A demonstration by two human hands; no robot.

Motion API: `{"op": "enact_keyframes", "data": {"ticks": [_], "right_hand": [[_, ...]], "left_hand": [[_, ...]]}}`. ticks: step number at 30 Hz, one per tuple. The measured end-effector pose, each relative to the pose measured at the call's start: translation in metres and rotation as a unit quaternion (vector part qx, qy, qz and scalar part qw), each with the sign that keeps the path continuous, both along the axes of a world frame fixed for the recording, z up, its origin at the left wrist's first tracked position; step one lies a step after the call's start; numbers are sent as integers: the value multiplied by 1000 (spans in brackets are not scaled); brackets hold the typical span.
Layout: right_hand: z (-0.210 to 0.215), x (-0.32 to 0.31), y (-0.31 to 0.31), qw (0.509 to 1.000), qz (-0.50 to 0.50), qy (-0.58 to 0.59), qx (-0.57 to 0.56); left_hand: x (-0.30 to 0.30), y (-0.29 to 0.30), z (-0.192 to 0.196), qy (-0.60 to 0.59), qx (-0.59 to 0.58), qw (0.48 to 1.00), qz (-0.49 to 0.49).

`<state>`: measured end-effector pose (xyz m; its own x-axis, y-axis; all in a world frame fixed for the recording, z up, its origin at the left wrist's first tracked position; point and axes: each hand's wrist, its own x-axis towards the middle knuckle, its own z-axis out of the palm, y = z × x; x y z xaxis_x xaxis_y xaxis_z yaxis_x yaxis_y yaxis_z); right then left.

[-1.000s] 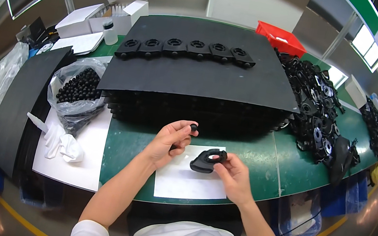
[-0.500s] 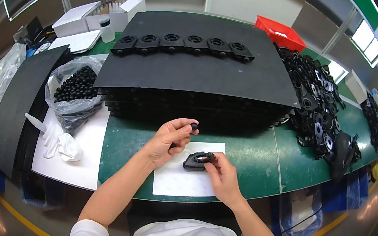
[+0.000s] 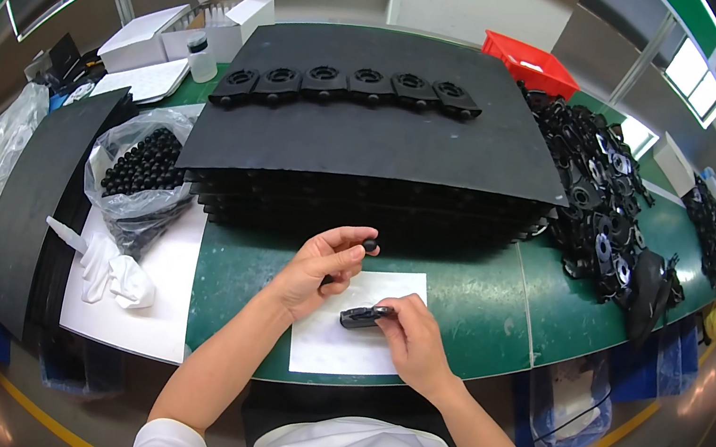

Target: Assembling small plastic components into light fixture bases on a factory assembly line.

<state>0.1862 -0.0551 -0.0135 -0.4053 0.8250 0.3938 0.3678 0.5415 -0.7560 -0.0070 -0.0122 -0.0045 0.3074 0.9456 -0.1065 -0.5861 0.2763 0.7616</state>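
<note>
Green matting covers the curved workbench (image 3: 254,272), and a white paper sheet (image 3: 347,341) lies at its near edge, right under both hands. From the lower edge the left forearm runs up and to the right, bare below a white sleeve, ending in the left hand (image 3: 316,269), which is raised just above the sheet's upper left corner; its thumb and forefinger are pinched shut on a small black ball (image 3: 369,245) held at the fingertips, the other fingers loosely curled beneath. Coming in from the lower right, the right forearm angles up and to the left, and the right hand (image 3: 414,339) rests over the paper with its fingers closed around a black plastic part (image 3: 364,316), whose end sticks out to the left past the thumb, close under the left palm. Behind the hands stands a stack of black trays (image 3: 372,145), with a row of black round-holed parts (image 3: 344,87) along its top. To the left, a clear bag of black balls (image 3: 137,170) sits beside white gloves (image 3: 115,272). A heap of black parts (image 3: 600,209) spreads along the bench to the right, and a red bin (image 3: 530,64) stands at the far edge.
</note>
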Motion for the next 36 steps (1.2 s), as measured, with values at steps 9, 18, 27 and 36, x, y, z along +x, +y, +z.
{"op": "enact_keyframes", "data": {"ticks": [9,18,27,36], "right_hand": [[-12,18,14,827,87,445,-332],[-12,24,16,731,82,528,-425],[-10,22,17,747,93,519,-406],[-11,22,17,759,96,513,-389]], "left_hand": [[7,-4,1,92,41,995,-14],[16,-11,11,207,113,971,-41],[16,-13,12,237,110,963,-57],[19,-13,13,251,99,961,-59]]}}
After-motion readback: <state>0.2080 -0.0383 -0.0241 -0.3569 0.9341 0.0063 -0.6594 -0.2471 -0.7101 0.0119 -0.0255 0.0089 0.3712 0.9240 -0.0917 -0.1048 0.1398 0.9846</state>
